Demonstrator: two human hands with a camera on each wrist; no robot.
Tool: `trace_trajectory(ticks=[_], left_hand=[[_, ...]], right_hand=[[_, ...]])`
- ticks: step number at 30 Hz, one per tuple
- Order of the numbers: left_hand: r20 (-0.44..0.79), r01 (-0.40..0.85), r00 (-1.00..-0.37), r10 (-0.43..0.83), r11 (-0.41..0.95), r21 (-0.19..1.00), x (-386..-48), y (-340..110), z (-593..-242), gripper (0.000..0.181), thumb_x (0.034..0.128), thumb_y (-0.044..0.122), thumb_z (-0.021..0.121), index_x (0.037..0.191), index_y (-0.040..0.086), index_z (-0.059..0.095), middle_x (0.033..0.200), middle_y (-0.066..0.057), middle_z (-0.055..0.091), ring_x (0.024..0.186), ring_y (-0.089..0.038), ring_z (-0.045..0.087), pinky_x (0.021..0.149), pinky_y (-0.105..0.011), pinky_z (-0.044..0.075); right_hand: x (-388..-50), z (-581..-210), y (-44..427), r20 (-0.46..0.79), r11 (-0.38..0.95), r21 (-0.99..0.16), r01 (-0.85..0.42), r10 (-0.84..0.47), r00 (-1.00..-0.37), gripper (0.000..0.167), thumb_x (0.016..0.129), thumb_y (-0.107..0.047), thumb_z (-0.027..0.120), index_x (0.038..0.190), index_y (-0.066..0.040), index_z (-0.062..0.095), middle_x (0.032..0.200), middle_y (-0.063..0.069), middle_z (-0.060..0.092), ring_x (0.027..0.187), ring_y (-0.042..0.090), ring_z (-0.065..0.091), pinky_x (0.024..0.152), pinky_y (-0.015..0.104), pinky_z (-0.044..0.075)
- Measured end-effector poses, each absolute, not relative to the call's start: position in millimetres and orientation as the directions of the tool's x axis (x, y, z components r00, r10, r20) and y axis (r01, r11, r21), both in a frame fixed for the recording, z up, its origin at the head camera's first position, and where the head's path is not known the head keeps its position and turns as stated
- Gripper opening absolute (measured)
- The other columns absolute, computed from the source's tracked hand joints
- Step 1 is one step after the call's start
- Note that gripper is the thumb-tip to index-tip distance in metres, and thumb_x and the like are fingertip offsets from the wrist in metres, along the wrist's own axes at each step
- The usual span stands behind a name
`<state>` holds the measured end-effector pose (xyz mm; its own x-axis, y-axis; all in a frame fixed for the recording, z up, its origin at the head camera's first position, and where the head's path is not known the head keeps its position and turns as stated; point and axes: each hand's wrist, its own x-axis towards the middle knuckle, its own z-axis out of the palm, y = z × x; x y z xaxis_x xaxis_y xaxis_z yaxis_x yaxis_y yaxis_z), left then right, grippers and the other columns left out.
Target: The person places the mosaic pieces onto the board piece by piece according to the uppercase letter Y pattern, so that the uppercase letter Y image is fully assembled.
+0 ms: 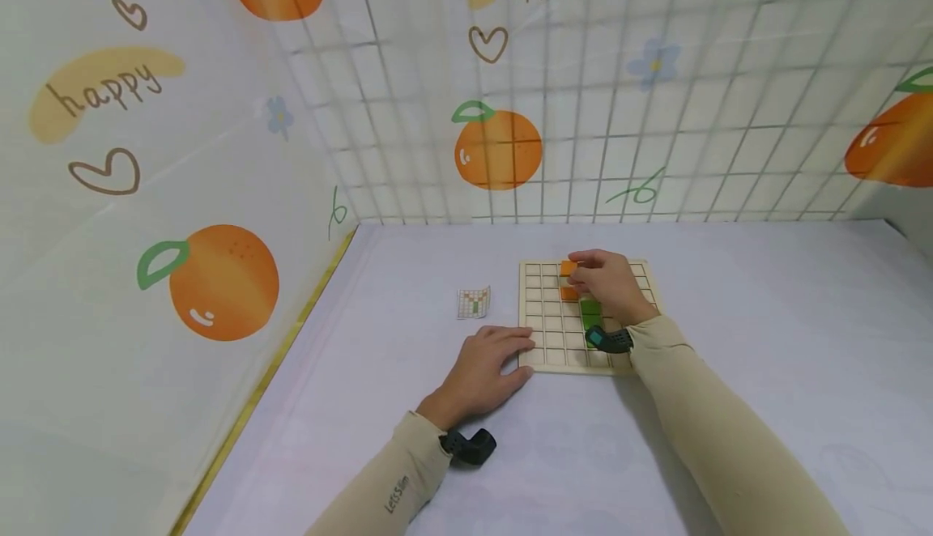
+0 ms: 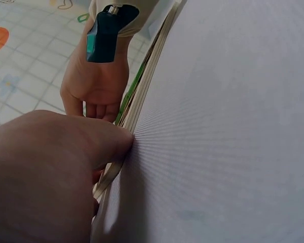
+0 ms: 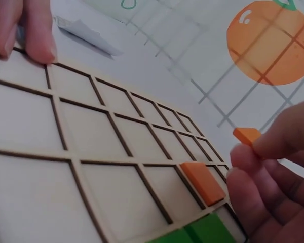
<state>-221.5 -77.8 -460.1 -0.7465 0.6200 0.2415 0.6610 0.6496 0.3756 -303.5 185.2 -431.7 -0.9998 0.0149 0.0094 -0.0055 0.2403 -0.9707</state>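
My right hand (image 1: 608,285) pinches an orange square tile (image 3: 247,135) between thumb and fingers, held above the far part of a wooden grid board (image 1: 543,317). Another orange tile (image 3: 203,182) lies in a board cell below the held one. Green tiles (image 1: 590,309) sit in cells nearer to me, partly hidden by the right wrist. With fairly straight fingers, my left hand (image 1: 481,370) rests on the board's left edge. Its thumb (image 2: 114,142) touches the board's side by the near left corner.
A small creased paper card (image 1: 474,303) with a coloured grid pattern lies left of the board on the white-covered table (image 1: 408,277). Each wrist carries a dark camera band (image 1: 466,445). A printed sheet with oranges (image 1: 499,150) hangs behind the table.
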Motion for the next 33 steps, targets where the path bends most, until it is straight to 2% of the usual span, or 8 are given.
trace_trajectory(ticks=[7, 14, 22, 27, 33], left_hand=[[0.245, 0.667, -0.742, 0.624, 0.648, 0.368, -222.7, -77.1, -461.3, 0.040, 0.0974, 0.034, 0.061, 0.134, 0.019, 0.065, 0.148, 0.012, 0.050, 0.132, -0.015, 0.044, 0.105, -0.044, 0.038], [0.241, 0.665, -0.743, 0.624, 0.649, 0.369, -222.2, -76.3, -462.7, 0.040, 0.0977, 0.035, 0.060, 0.134, 0.020, 0.065, 0.148, 0.012, 0.050, 0.132, -0.015, 0.044, 0.104, -0.044, 0.039], [0.242, 0.663, -0.745, 0.621, 0.653, 0.367, -221.9, -77.3, -461.9, 0.039, 0.0979, 0.035, 0.060, 0.134, 0.020, 0.065, 0.148, 0.012, 0.050, 0.132, -0.015, 0.044, 0.105, -0.044, 0.039], [0.242, 0.662, -0.746, 0.620, 0.653, 0.369, -220.9, -77.2, -460.2, 0.039, 0.0978, 0.035, 0.060, 0.133, 0.020, 0.066, 0.147, 0.011, 0.051, 0.132, -0.016, 0.045, 0.105, -0.045, 0.039], [0.246, 0.661, -0.747, 0.618, 0.650, 0.374, -219.6, -77.7, -459.0, 0.038, 0.0979, 0.034, 0.061, 0.133, 0.019, 0.066, 0.147, 0.011, 0.052, 0.132, -0.016, 0.045, 0.104, -0.045, 0.039]], right_hand=[[-301.8, -429.8, 179.0, 0.031, 0.280, -0.960, -0.027, 0.011, -0.999, 0.036, 0.097, -0.009, 0.057, 0.132, 0.001, 0.061, 0.116, 0.023, 0.064, 0.093, 0.034, 0.066, 0.077, 0.033, 0.058], [-306.2, -433.5, 176.7, 0.020, 0.358, -0.934, -0.015, 0.009, -1.000, 0.037, 0.097, -0.010, 0.057, 0.133, -0.001, 0.062, 0.123, 0.018, 0.065, 0.094, 0.030, 0.066, 0.078, 0.031, 0.057], [-309.1, -437.7, 169.6, 0.040, 0.384, -0.923, -0.038, -0.003, -0.999, 0.041, 0.093, -0.008, 0.060, 0.133, -0.002, 0.063, 0.128, 0.017, 0.062, 0.099, 0.031, 0.063, 0.083, 0.039, 0.053], [-309.0, -438.6, 165.7, 0.035, 0.446, -0.894, -0.029, 0.004, -0.999, 0.041, 0.095, -0.010, 0.058, 0.136, -0.006, 0.062, 0.134, 0.017, 0.059, 0.111, 0.033, 0.057, 0.089, 0.044, 0.050], [-307.4, -439.1, 164.1, 0.039, 0.513, -0.857, -0.042, -0.016, -0.999, 0.042, 0.099, -0.011, 0.055, 0.140, -0.004, 0.058, 0.139, 0.019, 0.055, 0.126, 0.035, 0.050, 0.099, 0.050, 0.046]])
